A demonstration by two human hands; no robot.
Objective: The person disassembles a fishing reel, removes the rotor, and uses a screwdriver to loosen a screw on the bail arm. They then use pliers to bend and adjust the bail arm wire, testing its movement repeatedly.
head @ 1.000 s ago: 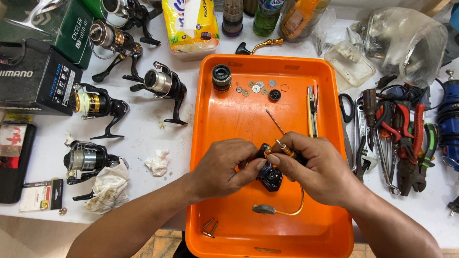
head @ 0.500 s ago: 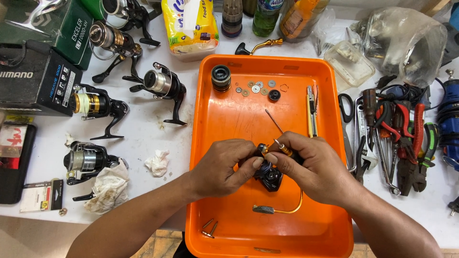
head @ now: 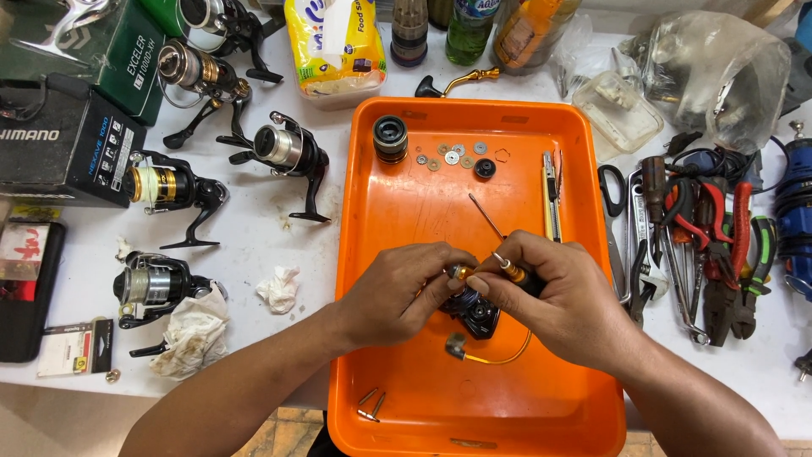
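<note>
I am looking down on an orange tray (head: 397,220) that is sitting on a white table (head: 279,245), and both hands are working over its middle. The left hand (head: 397,292) is curling around the black reel body (head: 475,311), its fingers closed on it from the left with the thumb and forefinger pinching a small gold part at the top. The right hand (head: 562,296) is wrapping over the body from the other side, fingers folded tight around a small screwdriver (head: 510,271) with an orange and black grip; its tip is pointing toward that gold part, though I cannot tell whether it is actually touching, since the fingers are covering the spot. A thin gold bail wire (head: 499,359) is curving out below the hands (a grey roller piece is hanging at its left end).

Near the tray's far edge a black spool (head: 390,138) is standing upright, with a scatter of washers (head: 452,156) just beside it. A thin metal pin (head: 486,216) is lying diagonally between the washers and the hands. Two small screws (head: 370,404) are resting near the tray's near-left corner. To the left of the tray several spinning reels (head: 283,152) are lying about, and pliers (head: 727,254) are heaped to the right.
</note>
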